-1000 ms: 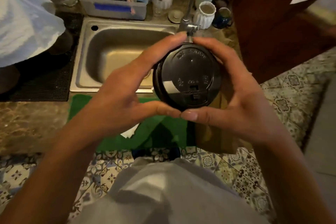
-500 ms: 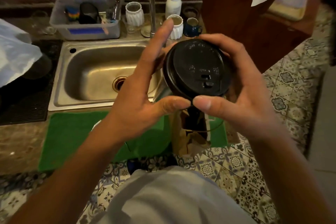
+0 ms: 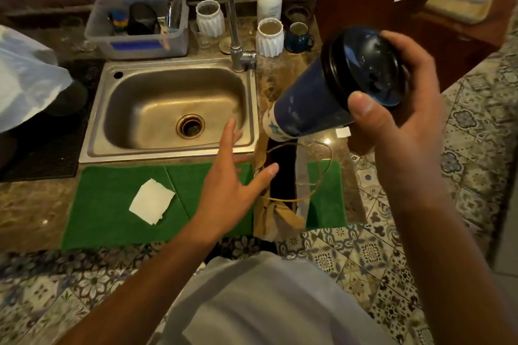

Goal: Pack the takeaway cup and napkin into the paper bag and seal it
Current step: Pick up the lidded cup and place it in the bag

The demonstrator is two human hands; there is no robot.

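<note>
My right hand (image 3: 403,117) grips the dark blue takeaway cup (image 3: 305,103) around its black lid (image 3: 361,64). The cup is tilted, its base pointing down-left above the open mouth of the brown paper bag (image 3: 276,216). The bag stands on the green mat (image 3: 112,204), its string handles loose across the opening. My left hand (image 3: 232,190) hovers open just left of the bag's rim, fingers spread, holding nothing. A folded white napkin (image 3: 151,202) lies on the mat to the left.
A steel sink (image 3: 168,109) with a tap (image 3: 218,8) sits behind the mat. White ribbed cups (image 3: 270,36), a blue mug (image 3: 298,36), a soap pump bottle (image 3: 269,0) and a plastic tub (image 3: 137,28) line the back. A black drain mat (image 3: 42,154) lies left.
My left hand has let go of the cup and dropped toward the bag. My right hand alone now holds the cup, tilted and moved right above the bag's mouth.
</note>
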